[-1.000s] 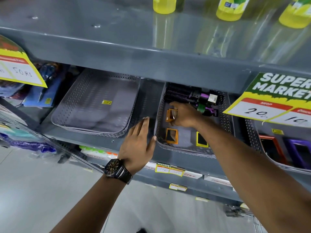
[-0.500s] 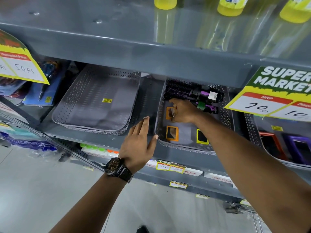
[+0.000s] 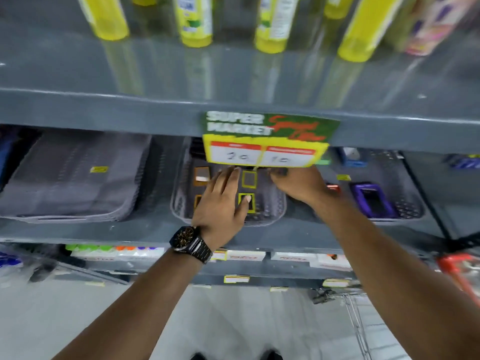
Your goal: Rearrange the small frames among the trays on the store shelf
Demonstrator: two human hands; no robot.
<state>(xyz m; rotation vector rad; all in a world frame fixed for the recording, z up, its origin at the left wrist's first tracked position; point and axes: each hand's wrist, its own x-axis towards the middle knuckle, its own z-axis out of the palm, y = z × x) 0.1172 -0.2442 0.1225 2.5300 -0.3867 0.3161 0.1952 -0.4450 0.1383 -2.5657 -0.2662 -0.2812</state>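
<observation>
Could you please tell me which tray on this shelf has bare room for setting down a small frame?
The left tray looks bare across its floor, apart from a yellow sticker. The middle tray is crowded: orange frames, yellow frames and both hands fill it. The right tray has a purple frame, with bare mesh only at its front right corner.

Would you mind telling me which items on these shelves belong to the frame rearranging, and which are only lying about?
Job:
- left hand
- right hand
- middle tray
- yellow frames
- orange frames
- left tray
- right tray
- purple frame

Lying about:
- yellow bottles
- price sign
- wristwatch
</observation>
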